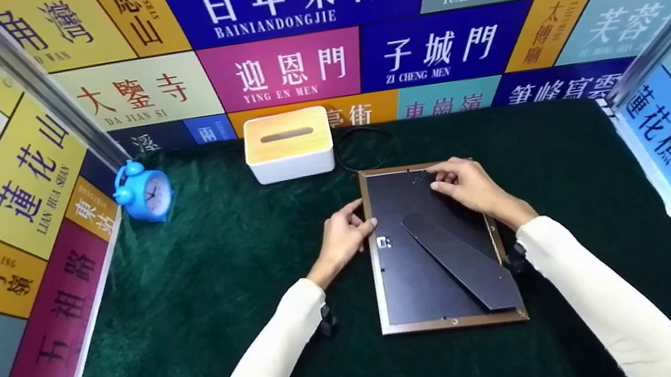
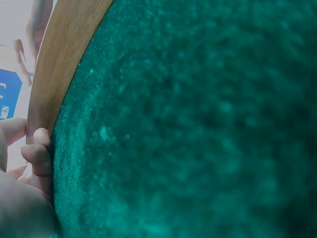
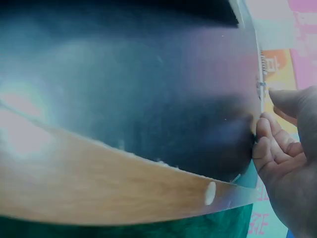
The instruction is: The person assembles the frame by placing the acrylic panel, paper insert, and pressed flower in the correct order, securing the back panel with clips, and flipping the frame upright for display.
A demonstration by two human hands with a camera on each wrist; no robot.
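Observation:
A wooden picture frame [image 1: 454,324] lies face down on the green cloth, its black backing board [image 1: 413,283] facing up. The black easel leg [image 1: 463,262] runs diagonally across the board. At the frame's left side, my left hand [image 1: 343,237] holds the rim, thumb at the edge; in the left wrist view its fingertips [image 2: 42,139] touch the wooden side. My right hand [image 1: 468,185] is at the top edge, index finger reaching to the rim and thumb slightly apart over the board. In the right wrist view a small metal tab [image 3: 261,85] sits by the right fingers [image 3: 267,129].
A white tissue box [image 1: 291,162] with a wooden lid stands behind the frame, beside a dark cable [image 1: 360,131]. A blue alarm clock [image 1: 148,193] stands at the back left. Panels with street names [image 1: 284,70] enclose the cloth-covered table [image 1: 218,246] at the back and sides.

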